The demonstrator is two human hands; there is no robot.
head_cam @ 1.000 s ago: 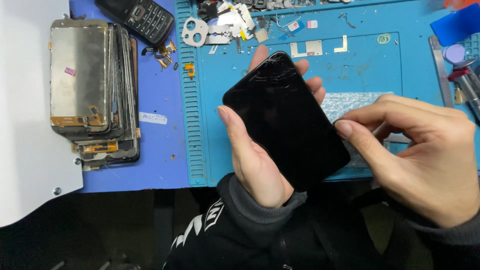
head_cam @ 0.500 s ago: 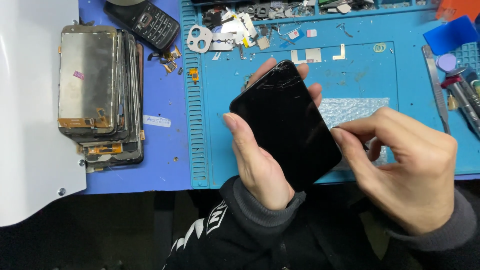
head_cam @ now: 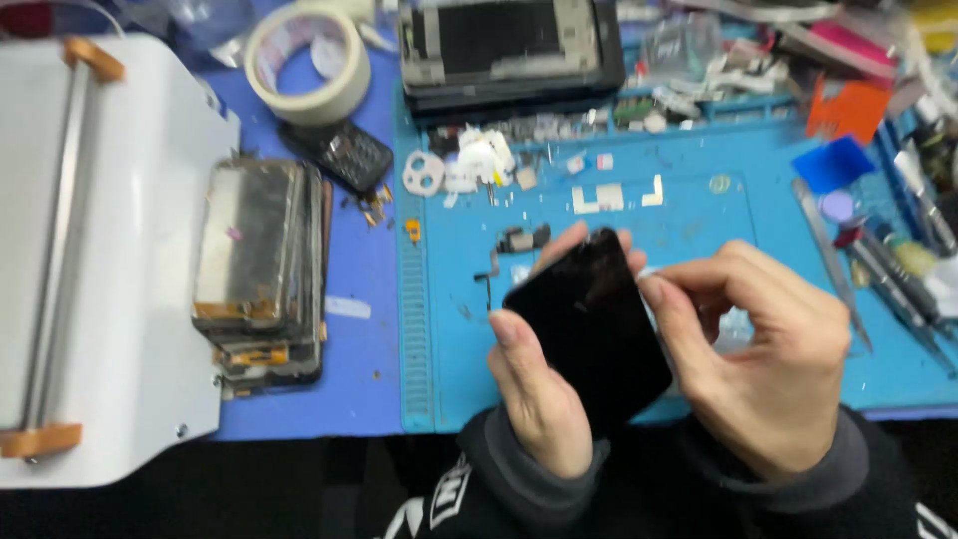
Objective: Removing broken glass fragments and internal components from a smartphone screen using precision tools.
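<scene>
Right hand (head_cam: 768,369) now higher on black phone (head_cam: 589,329), left hand (head_cam: 539,399) underneath

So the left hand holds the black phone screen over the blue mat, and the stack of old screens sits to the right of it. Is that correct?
Not quite. The left hand does hold the black phone screen over the blue mat, but the head view shows the stack of old screens to its left, beside the white machine.
</scene>
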